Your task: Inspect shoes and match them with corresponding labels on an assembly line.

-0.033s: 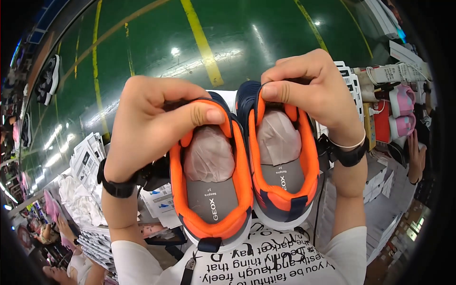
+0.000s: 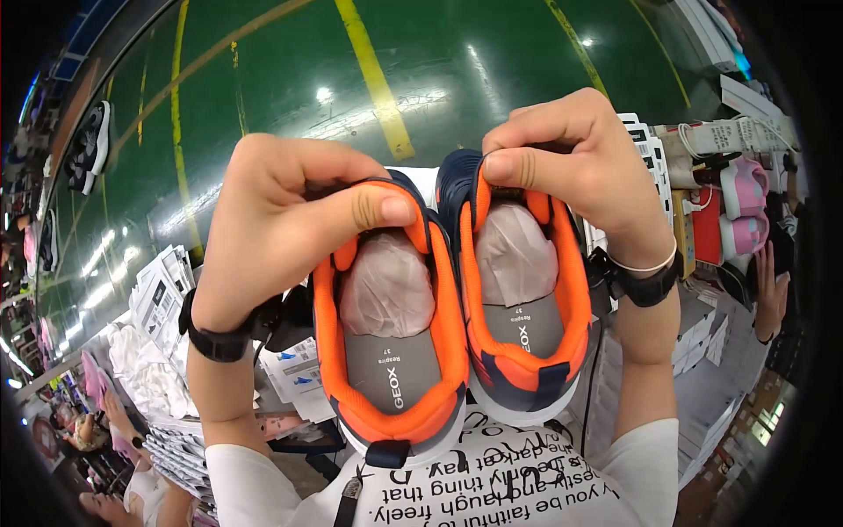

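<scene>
Two navy and orange sneakers are held side by side in front of my chest, heels toward me. My left hand (image 2: 303, 220) pinches the tongue of the left sneaker (image 2: 327, 351) between thumb and fingers. By its tongue, too, the right sneaker (image 2: 575, 303) is gripped in my right hand (image 2: 562, 162), thumb on the orange lining. Crumpled pale tissue paper (image 2: 386, 285) fills the front of the left shoe, and a similar wad (image 2: 516, 255) sits in the right one. Grey insoles show behind the paper. The toes are mostly hidden beyond my hands.
Green floor (image 2: 281, 88) with yellow lines lies ahead. Pink shoes (image 2: 746, 206) stand at the right, near another person's hand (image 2: 771, 285). At the left are white paper (image 2: 145, 373), stacked printed cards (image 2: 162, 294) and a dark shoe (image 2: 90, 147). Other people sit at lower left.
My left hand has shifted up very slightly. Both hands keep their pinch on the sneaker tongues, and the shoes stay in place.
</scene>
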`<action>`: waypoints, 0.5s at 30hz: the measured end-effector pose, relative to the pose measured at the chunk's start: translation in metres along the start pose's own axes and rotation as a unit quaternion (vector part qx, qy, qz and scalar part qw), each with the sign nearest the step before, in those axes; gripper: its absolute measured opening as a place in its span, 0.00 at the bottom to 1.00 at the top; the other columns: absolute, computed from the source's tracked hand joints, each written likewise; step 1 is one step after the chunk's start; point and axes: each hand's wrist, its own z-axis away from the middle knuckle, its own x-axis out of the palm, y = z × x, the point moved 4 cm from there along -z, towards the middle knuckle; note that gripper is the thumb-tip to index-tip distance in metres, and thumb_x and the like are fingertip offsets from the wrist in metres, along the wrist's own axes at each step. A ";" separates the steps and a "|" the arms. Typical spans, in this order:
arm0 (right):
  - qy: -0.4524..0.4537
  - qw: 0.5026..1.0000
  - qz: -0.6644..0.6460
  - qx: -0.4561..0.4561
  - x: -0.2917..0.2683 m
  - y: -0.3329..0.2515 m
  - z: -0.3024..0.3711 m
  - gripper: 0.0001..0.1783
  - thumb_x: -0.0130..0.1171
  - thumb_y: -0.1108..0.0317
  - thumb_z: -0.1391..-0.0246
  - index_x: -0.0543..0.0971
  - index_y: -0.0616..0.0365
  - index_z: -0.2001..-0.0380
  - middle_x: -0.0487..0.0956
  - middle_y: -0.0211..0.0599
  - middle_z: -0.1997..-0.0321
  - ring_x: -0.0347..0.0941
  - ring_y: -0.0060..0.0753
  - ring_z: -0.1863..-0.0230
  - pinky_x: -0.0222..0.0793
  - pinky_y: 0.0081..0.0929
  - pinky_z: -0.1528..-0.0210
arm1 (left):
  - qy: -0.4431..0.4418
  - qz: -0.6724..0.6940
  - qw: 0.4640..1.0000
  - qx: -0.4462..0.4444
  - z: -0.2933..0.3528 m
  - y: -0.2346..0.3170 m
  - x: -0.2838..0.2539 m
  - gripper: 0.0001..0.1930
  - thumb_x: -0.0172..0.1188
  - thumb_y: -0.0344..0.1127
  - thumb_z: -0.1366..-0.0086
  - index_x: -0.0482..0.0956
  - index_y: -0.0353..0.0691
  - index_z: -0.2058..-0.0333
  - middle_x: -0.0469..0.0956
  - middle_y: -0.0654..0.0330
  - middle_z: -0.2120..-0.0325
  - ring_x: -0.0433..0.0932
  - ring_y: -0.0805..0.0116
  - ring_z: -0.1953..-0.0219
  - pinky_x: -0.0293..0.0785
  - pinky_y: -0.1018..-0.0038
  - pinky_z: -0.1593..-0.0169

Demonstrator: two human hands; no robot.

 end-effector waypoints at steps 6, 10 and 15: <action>-0.010 1.000 -0.015 0.021 0.002 0.001 -0.003 0.08 0.67 0.71 0.50 0.82 0.67 0.74 0.77 0.28 0.79 0.70 0.16 0.75 0.63 0.17 0.73 | -0.010 0.092 0.996 0.010 -0.008 -0.015 0.000 0.07 0.68 0.31 0.44 0.84 0.31 0.73 0.80 0.63 0.83 0.73 0.83 0.81 0.67 0.85 0.77; 0.070 0.986 0.114 -0.102 0.015 -0.010 0.020 0.04 0.66 0.74 0.55 0.83 0.63 0.76 0.81 0.35 0.78 0.76 0.24 0.77 0.68 0.18 0.73 | 0.061 -0.105 0.988 0.099 0.018 -0.004 0.005 0.06 0.69 0.32 0.47 0.85 0.36 0.74 0.81 0.60 0.80 0.76 0.77 0.81 0.69 0.81 0.77; 0.117 0.936 0.216 -0.253 0.057 0.039 0.097 0.16 0.72 0.64 0.60 0.83 0.56 0.65 0.82 0.36 0.62 0.78 0.47 0.58 0.75 0.41 0.54 | 0.095 -0.332 0.892 0.291 0.093 -0.036 0.057 0.18 0.75 0.45 0.55 0.83 0.42 0.67 0.84 0.59 0.65 0.82 0.64 0.67 0.77 0.74 0.64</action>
